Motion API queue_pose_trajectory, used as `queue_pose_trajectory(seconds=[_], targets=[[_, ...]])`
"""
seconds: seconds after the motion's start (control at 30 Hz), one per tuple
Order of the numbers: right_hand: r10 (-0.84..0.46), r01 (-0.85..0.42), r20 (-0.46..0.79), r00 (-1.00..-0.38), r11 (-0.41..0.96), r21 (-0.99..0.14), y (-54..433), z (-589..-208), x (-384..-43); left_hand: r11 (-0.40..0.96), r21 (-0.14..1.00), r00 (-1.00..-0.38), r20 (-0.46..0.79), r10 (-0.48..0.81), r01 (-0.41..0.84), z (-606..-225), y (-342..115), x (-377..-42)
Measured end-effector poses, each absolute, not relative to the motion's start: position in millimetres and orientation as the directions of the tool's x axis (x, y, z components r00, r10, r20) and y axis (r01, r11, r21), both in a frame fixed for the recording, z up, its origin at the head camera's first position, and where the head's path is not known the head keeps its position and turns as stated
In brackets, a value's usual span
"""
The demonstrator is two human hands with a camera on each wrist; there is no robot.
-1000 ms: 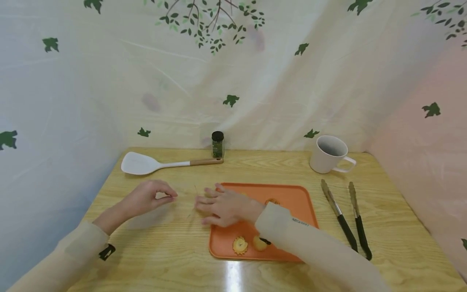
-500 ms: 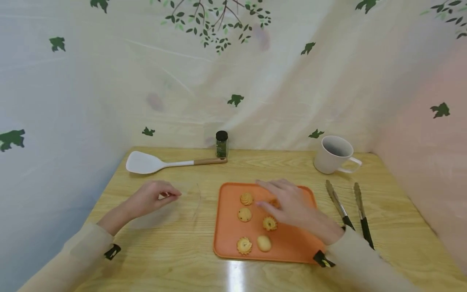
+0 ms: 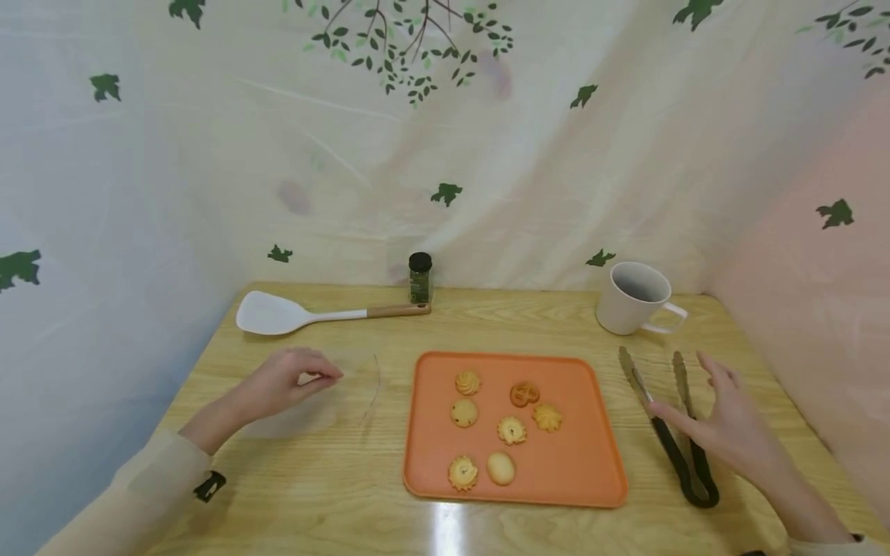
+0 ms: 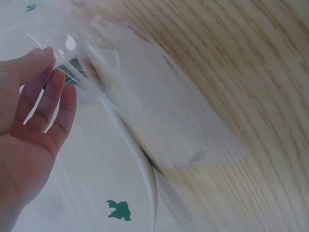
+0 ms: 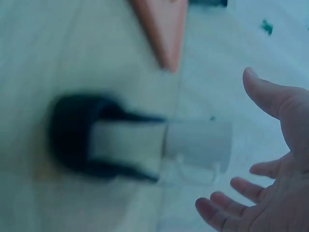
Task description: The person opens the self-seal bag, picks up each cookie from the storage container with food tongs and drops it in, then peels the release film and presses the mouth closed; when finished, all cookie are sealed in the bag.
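Pinching a clear bag (image 3: 358, 386) at the head view's left, the left hand (image 3: 281, 378) sits apart from the orange tray (image 3: 573, 471) — wooden table (image 3: 392, 417) between — and at right the right hand (image 3: 737, 428) spreads over the tongs (image 3: 669, 448). Left wrist: bag pinched, upper left; right wrist: a gap between hand and blurred tongs.

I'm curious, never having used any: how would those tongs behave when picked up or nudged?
The tongs would probably close when squeezed, since their arms stand apart, joined at one black end. Those partly metallic arms look stiff, so little sagging seems likely. Lying flat on the table, they'd probably slide rather than roll.
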State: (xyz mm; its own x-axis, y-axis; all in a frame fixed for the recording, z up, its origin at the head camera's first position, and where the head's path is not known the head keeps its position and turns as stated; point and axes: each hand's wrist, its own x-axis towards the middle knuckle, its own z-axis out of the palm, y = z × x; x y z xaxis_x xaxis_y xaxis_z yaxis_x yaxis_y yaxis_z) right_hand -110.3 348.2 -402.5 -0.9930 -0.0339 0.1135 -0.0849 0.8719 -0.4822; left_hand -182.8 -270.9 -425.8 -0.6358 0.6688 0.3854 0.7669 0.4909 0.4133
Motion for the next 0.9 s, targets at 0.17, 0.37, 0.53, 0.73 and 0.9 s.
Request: queue_pose_trajectory(seconds=[0.17,0.37,0.53,0.73,0.9], targets=[[0.063,0.074,-0.040,-0.997,0.894,-0.442,381,-419,-101,0.495,0.426,-0.646,0.370,0.668,0.757,-432,-269,-183],[0.035,0.082,-0.117,-0.993,0.897,-0.433,385,-437,-98,0.486,0.421,-0.638,0.395,0.661,0.765,-435,-269,-185],[0.004,0.075,-0.145,-0.989,0.872,-0.484,376,-446,-102,0.480,0.423,-0.636,0.418,0.649,0.769,-437,-270,-186],[-0.013,0.084,-0.191,-0.982,0.866,-0.493,376,-449,-105,0.428,0.442,-0.605,0.434,0.667,0.788,-442,-272,-184],[-0.044,0.035,-0.166,-0.985,0.895,-0.444,378,-451,-108,0.434,0.474,-0.629,0.416,0.657,0.766,-441,-272,-182]])
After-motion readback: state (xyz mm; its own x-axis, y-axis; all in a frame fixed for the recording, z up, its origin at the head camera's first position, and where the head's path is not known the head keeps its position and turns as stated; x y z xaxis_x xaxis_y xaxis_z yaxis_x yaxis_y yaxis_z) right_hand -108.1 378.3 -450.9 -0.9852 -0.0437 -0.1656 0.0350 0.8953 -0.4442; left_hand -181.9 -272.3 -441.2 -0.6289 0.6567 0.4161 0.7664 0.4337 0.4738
